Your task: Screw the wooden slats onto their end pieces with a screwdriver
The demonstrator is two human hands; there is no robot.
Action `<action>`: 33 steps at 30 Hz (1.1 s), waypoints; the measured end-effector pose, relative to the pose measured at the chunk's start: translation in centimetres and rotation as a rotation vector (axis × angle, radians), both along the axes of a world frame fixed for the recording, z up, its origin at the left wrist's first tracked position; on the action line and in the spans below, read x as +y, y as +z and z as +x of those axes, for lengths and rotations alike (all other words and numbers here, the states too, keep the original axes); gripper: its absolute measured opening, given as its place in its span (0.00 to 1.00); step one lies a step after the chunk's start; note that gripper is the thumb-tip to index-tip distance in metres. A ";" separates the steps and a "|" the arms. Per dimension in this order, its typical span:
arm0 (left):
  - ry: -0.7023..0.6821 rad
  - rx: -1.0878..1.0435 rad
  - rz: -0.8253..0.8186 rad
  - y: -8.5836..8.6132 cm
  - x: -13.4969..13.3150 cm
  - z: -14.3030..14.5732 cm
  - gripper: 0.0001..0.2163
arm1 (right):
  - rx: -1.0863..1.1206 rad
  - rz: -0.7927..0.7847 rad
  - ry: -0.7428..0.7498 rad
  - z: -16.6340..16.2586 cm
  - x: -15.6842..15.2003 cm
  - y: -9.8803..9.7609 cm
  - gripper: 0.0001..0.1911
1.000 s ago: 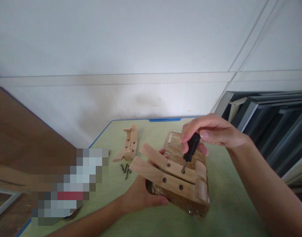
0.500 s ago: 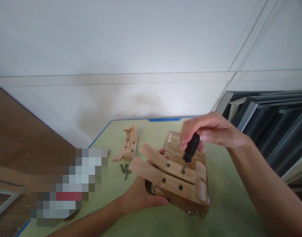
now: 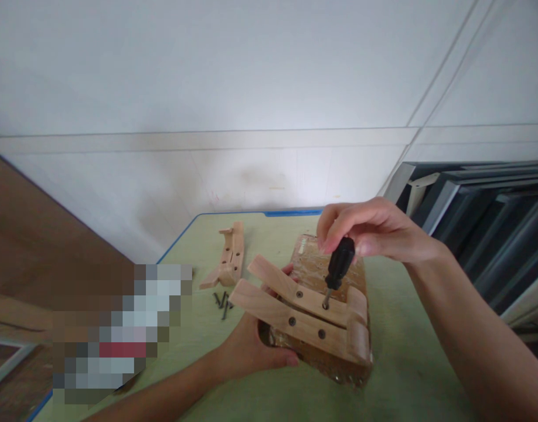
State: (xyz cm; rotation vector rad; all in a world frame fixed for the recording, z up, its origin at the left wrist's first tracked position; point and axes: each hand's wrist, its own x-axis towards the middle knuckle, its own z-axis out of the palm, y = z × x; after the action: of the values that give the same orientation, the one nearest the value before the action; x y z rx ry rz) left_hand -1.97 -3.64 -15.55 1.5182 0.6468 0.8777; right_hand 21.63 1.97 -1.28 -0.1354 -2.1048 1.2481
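The right hand (image 3: 374, 231), fingers curled towards the thumb, holds a screwdriver (image 3: 340, 261), its tip in a hole of the farther wooden piece (image 3: 313, 296); the left hand (image 3: 249, 351), half open, clasps the film-wrapped brown block (image 3: 310, 264) beneath; screws (image 3: 224, 302) and another wooden assembly (image 3: 232, 258) lie leftward on the bench (image 3: 409, 316).
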 end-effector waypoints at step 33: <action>-0.013 -0.004 -0.052 0.2 0.0 0.0 0.46 | 0.093 -0.086 -0.082 -0.7 -0.5 -0.2 0.07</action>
State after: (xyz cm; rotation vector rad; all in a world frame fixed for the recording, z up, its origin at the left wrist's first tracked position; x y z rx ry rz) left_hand -1.95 -3.62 -15.36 1.4723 0.6520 0.8473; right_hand 20.92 1.45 -1.46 -0.1956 -1.9479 1.2715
